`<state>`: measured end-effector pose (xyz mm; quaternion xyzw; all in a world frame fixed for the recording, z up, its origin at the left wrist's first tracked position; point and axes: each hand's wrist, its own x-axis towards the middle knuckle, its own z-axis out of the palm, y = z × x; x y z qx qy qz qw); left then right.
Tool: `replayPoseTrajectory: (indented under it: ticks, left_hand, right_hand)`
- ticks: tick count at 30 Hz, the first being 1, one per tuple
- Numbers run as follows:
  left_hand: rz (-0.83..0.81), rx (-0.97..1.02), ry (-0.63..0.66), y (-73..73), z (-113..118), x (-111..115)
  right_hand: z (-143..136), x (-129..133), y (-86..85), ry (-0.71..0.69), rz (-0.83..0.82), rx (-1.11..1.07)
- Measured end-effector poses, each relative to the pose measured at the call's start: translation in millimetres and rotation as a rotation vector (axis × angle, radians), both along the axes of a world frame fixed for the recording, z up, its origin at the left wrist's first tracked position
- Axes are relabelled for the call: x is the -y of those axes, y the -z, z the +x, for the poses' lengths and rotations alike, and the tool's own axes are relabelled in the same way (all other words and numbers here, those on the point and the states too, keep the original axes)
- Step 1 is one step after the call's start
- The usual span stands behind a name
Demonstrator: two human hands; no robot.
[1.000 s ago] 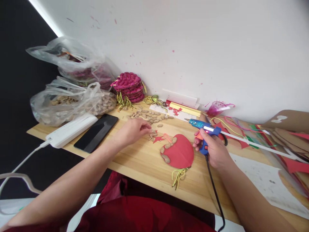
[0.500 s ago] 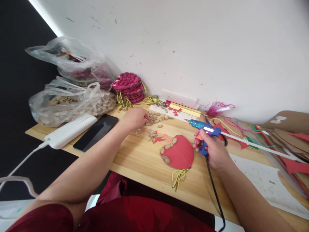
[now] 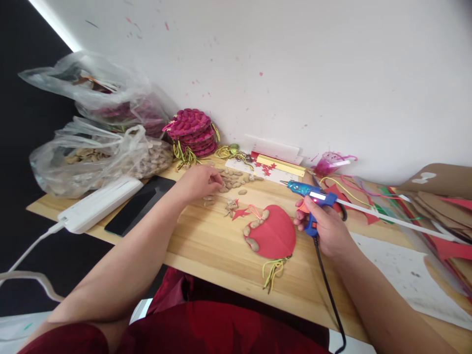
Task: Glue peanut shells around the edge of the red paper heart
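A: On the worktop (image 3: 214,246), the left hand (image 3: 197,183) is at the loose peanuts (image 3: 235,180), fingers curled in, can't tell if they're pinching one.
B: And right of that?
A: Red disc (image 3: 278,231) lying flat, few stuck-looking peanuts (image 3: 252,244) along its left edge, then a blue glue gun (image 3: 310,194), right hand (image 3: 330,233) fingers wrapped round its grip.

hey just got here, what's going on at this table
Someone is working with both hands at a wooden table. The right hand holds a blue glue gun beside a red disc. The left hand is at the loose peanuts; whether it grips one is hidden. A few peanuts line the disc's left edge, and most of its face is bare.
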<state>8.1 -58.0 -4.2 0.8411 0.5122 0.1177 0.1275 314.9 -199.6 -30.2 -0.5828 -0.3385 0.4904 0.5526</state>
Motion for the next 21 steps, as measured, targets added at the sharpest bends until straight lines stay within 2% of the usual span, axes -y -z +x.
replayPoseTrajectory:
  ticks: [4, 14, 17, 21]
  left_hand:
    - [-0.051, -0.02, 0.051, -1.9, 0.6, 2.6]
    - [-0.049, -0.103, -0.032, -2.1, -14.2, -9.5]
    - [-0.012, -0.046, -0.021, -1.6, -12.8, -8.5]
    - [0.098, 0.083, 0.053, 3.9, 0.1, -2.5]
  right_hand:
    - [0.3, -0.4, 1.3, 0.001, 0.005, -0.002]
    - [-1.7, 0.7, -2.6, 0.006, 0.0, -0.012]
    - [-2.6, 0.1, -3.8, 0.002, -0.003, -0.008]
    - [-3.5, 0.1, -5.1, -0.004, 0.002, -0.008]
